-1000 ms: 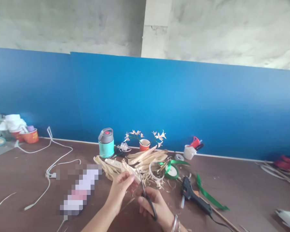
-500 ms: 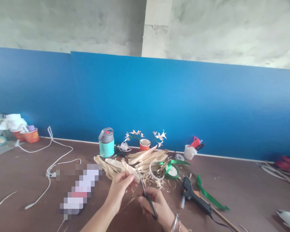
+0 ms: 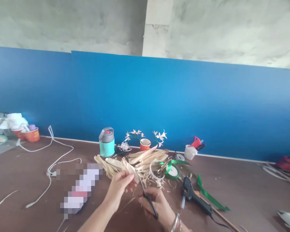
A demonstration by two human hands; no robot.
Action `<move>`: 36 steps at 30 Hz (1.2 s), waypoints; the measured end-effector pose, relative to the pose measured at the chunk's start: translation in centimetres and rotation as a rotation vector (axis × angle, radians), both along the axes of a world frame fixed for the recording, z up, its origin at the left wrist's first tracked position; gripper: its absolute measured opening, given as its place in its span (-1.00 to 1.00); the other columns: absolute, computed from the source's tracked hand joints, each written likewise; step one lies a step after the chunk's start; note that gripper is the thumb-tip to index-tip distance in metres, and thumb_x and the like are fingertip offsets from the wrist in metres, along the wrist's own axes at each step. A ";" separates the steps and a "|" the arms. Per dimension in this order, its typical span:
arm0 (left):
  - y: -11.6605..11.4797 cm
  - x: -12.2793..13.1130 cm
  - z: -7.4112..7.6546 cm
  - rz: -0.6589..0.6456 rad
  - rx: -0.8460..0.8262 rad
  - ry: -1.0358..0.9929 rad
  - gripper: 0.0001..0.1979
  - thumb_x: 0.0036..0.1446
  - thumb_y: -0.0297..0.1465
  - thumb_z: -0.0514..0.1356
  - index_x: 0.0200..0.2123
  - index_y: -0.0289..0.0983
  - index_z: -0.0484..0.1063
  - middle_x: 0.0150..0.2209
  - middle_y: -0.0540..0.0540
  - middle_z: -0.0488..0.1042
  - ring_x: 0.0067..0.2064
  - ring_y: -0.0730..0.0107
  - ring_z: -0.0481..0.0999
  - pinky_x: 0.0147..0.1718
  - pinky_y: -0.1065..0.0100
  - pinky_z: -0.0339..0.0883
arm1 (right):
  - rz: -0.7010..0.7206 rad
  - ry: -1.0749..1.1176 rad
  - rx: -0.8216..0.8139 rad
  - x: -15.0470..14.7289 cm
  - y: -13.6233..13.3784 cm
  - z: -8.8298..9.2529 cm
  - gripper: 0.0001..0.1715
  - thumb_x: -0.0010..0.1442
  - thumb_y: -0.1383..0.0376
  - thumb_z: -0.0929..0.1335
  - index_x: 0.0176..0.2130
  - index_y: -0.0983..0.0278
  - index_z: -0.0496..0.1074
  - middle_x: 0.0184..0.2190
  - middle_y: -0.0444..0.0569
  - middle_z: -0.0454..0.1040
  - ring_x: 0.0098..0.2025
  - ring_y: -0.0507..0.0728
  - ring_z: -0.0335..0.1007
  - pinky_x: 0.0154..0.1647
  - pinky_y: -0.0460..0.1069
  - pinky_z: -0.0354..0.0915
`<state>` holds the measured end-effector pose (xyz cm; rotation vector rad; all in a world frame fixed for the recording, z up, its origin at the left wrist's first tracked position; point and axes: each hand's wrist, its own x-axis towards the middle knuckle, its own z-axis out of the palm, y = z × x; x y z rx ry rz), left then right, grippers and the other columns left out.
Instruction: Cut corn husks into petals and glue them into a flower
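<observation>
Pale and papery, a husk strip [image 3: 136,178] sits pinched between the thumb and fingers of the left hand [image 3: 122,185], over the brown worktop [image 3: 251,193]; the right hand [image 3: 157,203] has its fingers closed round the scissors [image 3: 149,201], blades pointing toward the far edge, beside the strip, whether touching it I cannot tell. Beyond the hands lies a heap of dried husks [image 3: 147,158], a green ribbon spool [image 3: 172,172] at its right; by the far edge stand a turquoise flask [image 3: 107,147] and an orange-red paper cup [image 3: 145,147] with pale flowers [image 3: 160,136]; a black glue gun [image 3: 195,199] lies right of the right hand.
</observation>
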<state>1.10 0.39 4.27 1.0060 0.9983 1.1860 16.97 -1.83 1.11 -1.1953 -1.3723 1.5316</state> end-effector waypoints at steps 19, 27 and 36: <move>0.1 -1.2 1.3 -0.119 -0.012 0.062 -0.79 -0.07 -0.30 0.22 -0.54 -0.37 0.47 -0.52 -0.13 0.53 -0.49 0.42 0.45 -0.53 0.47 0.23 | 0.026 -0.089 -0.008 0.8 0.0 0.1 -0.53 -0.21 0.05 0.48 -0.41 0.37 0.43 -0.77 -0.27 0.23 -0.76 -0.10 0.11 -0.78 -0.20 -0.02; -0.2 -1.3 2.1 -0.125 -0.022 0.073 -0.79 -0.07 -0.33 0.22 -0.54 -0.40 0.48 -0.50 -0.20 0.53 -0.48 0.33 0.45 -0.52 0.41 0.22 | 0.060 -0.134 0.001 1.0 0.1 0.3 -0.58 -0.15 0.07 0.45 -0.41 0.38 0.44 -0.77 -0.26 0.22 -0.76 -0.11 0.11 -0.80 -0.22 -0.07; -0.1 -1.5 2.3 -0.146 -0.026 0.087 -0.78 -0.11 -0.32 0.23 -0.58 -0.40 0.48 -0.53 -0.21 0.52 -0.49 0.29 0.45 -0.53 0.37 0.22 | 0.116 -0.144 0.033 1.7 0.3 -0.4 -0.55 -0.12 0.04 0.43 -0.39 0.38 0.43 -0.74 -0.24 0.26 -0.76 -0.10 0.13 -0.80 -0.21 -0.03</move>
